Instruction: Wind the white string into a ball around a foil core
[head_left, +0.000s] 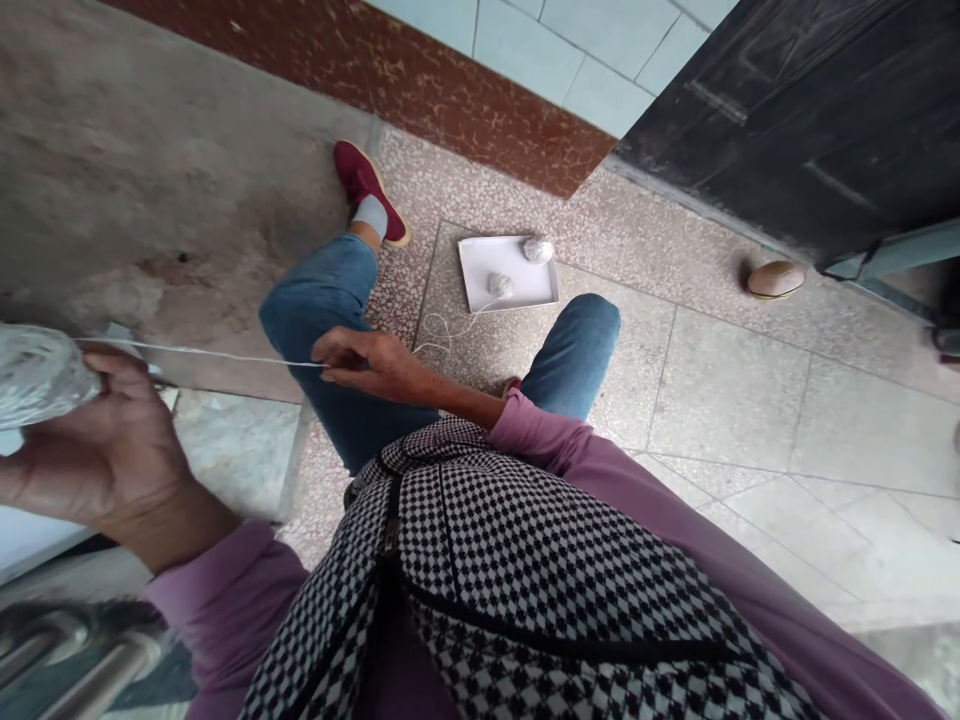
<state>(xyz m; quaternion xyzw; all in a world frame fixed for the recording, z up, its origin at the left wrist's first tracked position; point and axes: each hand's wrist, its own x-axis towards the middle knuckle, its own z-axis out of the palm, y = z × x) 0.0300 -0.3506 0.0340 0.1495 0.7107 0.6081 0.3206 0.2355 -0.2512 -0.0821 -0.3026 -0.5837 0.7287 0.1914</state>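
Note:
At the far left, my left hand (105, 450) is wrapped round a large ball of white yarn (41, 375), which the picture edge cuts off. A taut strand of yarn (202, 352) runs from that ball to my right hand (375, 365), whose fingers pinch it above my left thigh. On the floor between my knees lies a shallow white tray (480, 262). Two small balls sit inside it, one white ball (538, 249) in the far right corner and another white ball (501, 286) nearer. Loose loops of yarn trail from the nearer one over the tray's rim towards my right hand.
A tiled wall with a red-brown base (480, 90) stands ahead. To the right are a dark door (795, 130) and a rounded pinkish-brown object (776, 280) on the floor. Metal tubes (97, 670) show at the lower left, beside a pale slab (232, 440).

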